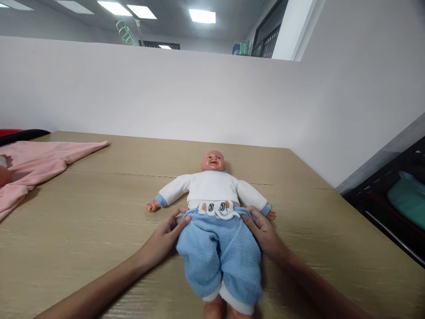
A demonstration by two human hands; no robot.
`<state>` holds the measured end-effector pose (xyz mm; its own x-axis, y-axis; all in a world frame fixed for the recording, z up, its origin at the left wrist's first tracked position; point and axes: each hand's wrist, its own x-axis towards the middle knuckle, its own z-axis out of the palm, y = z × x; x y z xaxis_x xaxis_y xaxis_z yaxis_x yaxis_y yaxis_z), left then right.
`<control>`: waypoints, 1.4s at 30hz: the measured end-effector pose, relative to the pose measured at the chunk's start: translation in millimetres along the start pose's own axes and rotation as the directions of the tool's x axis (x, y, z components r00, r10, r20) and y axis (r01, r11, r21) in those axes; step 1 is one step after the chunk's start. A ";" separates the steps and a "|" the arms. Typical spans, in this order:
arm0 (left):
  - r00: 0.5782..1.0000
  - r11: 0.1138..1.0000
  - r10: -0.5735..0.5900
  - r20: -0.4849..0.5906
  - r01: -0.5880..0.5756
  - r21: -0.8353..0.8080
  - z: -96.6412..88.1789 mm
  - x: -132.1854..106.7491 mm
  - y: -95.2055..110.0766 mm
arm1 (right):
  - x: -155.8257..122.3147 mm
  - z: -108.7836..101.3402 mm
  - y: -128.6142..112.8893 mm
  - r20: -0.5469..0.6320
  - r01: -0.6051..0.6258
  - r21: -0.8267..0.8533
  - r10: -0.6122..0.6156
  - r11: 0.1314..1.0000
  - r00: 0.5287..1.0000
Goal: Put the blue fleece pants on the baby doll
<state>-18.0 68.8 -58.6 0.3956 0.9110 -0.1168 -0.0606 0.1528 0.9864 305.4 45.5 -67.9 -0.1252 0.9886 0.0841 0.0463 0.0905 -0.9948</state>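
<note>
From the head view, a baby doll (214,195) lies on its back midway across the bench (99,212), head toward the far edge and feet at the near edge. Its white top (199,186) is on, and the blue trousers (219,252) sit up at the waist, so the dressing looks nearly done; the feet show bare. The left hand (166,237) and right hand (262,230) each pinch the waistband at a hip, thumbs on top. A pink garment (33,166) lies loose by the left edge.
</note>
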 end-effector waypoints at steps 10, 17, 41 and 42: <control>0.958 0.853 0.278 0.067 -0.279 0.441 -10.6 40.8 56.2 | 28.7 6.4 -37.2 -0.027 0.149 -0.198 -0.157 0.969 0.987; 0.958 0.917 0.287 -0.010 -0.272 0.292 -19.2 77.5 39.5 | 69.3 2.7 -19.4 -0.129 0.080 -0.269 -0.118 0.960 0.985; 0.913 0.885 0.174 0.368 -0.309 0.349 -79.0 71.7 33.6 | 41.0 -25.0 -25.2 0.140 -0.135 0.055 0.126 0.989 0.982; 0.920 0.909 0.160 0.357 -0.279 0.311 -74.9 71.3 32.6 | 41.2 -19.7 -22.4 0.123 -0.174 0.121 0.159 0.977 0.980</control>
<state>-60.4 167.5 -43.5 0.6813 0.7262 0.0920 0.1192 -0.2341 0.9649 318.7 86.6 -41.0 -0.2373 0.9679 -0.0827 -0.0528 -0.0978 -0.9938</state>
